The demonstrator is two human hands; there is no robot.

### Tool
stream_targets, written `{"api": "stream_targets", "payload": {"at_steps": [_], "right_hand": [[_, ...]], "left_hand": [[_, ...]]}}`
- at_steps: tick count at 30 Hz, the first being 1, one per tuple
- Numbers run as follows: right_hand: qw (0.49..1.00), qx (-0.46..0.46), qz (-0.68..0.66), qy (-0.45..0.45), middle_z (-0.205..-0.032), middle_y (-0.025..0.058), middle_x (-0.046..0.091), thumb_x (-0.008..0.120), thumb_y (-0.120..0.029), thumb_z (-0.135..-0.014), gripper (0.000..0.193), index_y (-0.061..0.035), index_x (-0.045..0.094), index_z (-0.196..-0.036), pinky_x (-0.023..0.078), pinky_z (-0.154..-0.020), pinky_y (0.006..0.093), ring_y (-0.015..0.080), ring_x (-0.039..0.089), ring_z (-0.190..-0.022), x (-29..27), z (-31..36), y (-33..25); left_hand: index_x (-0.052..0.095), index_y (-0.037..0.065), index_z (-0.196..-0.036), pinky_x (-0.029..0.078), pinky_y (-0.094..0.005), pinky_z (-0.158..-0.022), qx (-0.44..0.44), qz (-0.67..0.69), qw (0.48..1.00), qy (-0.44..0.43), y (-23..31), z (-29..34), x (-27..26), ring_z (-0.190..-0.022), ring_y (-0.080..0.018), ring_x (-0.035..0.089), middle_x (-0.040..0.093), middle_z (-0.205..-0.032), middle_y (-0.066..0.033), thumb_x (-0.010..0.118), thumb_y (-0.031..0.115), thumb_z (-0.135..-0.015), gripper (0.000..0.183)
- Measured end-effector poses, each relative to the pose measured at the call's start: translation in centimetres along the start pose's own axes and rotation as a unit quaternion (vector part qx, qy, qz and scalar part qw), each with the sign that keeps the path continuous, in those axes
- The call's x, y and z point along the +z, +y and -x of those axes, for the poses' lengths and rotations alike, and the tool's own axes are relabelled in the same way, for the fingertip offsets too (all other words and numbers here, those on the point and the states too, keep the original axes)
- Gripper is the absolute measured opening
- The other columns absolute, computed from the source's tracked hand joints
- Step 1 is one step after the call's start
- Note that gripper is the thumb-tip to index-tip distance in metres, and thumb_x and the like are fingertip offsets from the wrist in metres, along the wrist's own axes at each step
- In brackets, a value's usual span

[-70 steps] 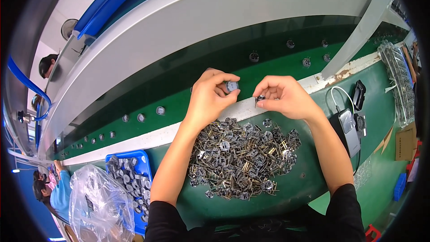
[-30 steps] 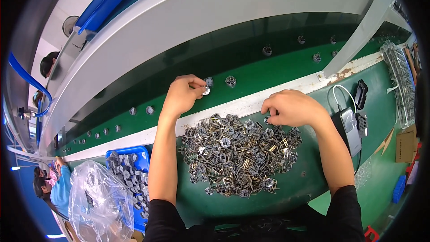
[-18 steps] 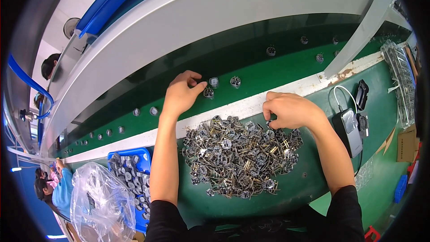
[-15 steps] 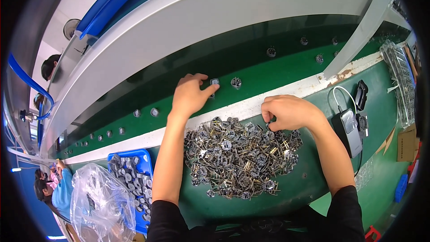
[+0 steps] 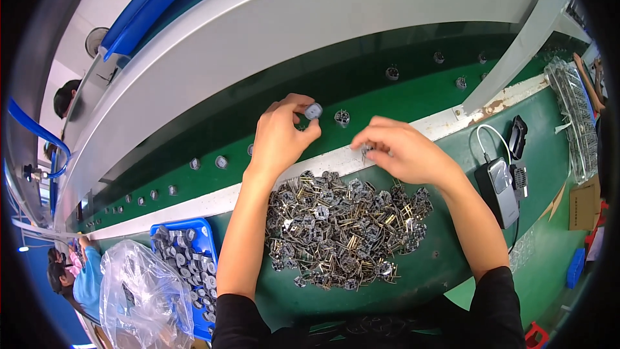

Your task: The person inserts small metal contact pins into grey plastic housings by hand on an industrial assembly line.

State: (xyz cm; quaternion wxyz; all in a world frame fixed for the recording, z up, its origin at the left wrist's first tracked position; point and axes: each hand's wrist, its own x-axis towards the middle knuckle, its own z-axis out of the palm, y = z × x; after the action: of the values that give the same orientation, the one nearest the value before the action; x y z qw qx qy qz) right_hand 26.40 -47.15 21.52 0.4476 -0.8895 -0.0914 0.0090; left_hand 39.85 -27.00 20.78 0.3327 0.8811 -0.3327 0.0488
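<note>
Over the green belt (image 5: pixel 400 108), my left hand (image 5: pixel 279 134) pinches a small grey plastic housing (image 5: pixel 313 111) between thumb and fingers. My right hand (image 5: pixel 408 154) is above the white rail (image 5: pixel 434 128), its fingers closed on a small metal-pinned part (image 5: pixel 367 151), partly hidden by the fingertips. Beneath both hands lies a big heap of pinned parts (image 5: pixel 345 232), dark with brass-coloured pins. Just right of the held housing, a housing with pins showing (image 5: pixel 342 117) stands on the belt.
A blue tray of grey housings (image 5: pixel 205 236) sits at the left beside a clear plastic bag (image 5: pixel 139 297). A white power bank (image 5: pixel 502 187) with a cable lies at the right. More housings (image 5: pixel 221 162) line the belt. Another person (image 5: pixel 87 284) is at the far left.
My left hand has lifted the grey housing off the belt. My right hand has moved up and left from the heap's edge, carrying a pinned part toward it.
</note>
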Motion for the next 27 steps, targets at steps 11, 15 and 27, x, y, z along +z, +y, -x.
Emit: {"api": "stream_targets", "payload": {"at_steps": [11,15,27], "right_hand": [[0.962,-0.085,-0.132,0.222,-0.089,0.0029,0.064,0.077,0.001,-0.080,0.017,-0.0027,0.072,-0.096,0.046,-0.060,0.0233,0.0085,0.059,-0.071,0.4,-0.1,-0.3],[0.970,-0.078,-0.081,0.215,-0.091,0.0040,0.065,0.076,-0.004,-0.082,0.012,-0.0043,0.071,-0.093,0.049,-0.062,0.0275,0.0140,0.064,-0.077,0.7,0.1,-0.3],[0.957,-0.144,0.036,0.250,-0.086,0.0066,0.061,0.075,-0.003,-0.078,0.012,-0.0030,0.069,-0.089,0.051,-0.063,0.0338,0.0234,0.064,-0.075,1.9,-0.1,-0.6]], "left_hand": [[0.069,0.007,-0.108,0.044,-0.0260,-0.062,-0.019,0.247,0.958,-0.143,3.0,2.2,-0.1,-0.068,-0.0099,0.049,0.065,-0.088,-0.0023,0.075,0.009,-0.070,0.038],[0.068,0.005,-0.109,0.043,-0.0247,-0.058,-0.030,0.301,0.939,-0.164,3.4,2.5,0.2,-0.062,-0.0077,0.047,0.066,-0.086,-0.0027,0.076,0.011,-0.071,0.039],[0.071,0.004,-0.107,0.044,-0.0247,-0.059,-0.007,0.273,0.950,-0.154,3.6,2.8,0.4,-0.062,-0.0077,0.049,0.062,-0.077,-0.0024,0.078,0.011,-0.073,0.035]]}}
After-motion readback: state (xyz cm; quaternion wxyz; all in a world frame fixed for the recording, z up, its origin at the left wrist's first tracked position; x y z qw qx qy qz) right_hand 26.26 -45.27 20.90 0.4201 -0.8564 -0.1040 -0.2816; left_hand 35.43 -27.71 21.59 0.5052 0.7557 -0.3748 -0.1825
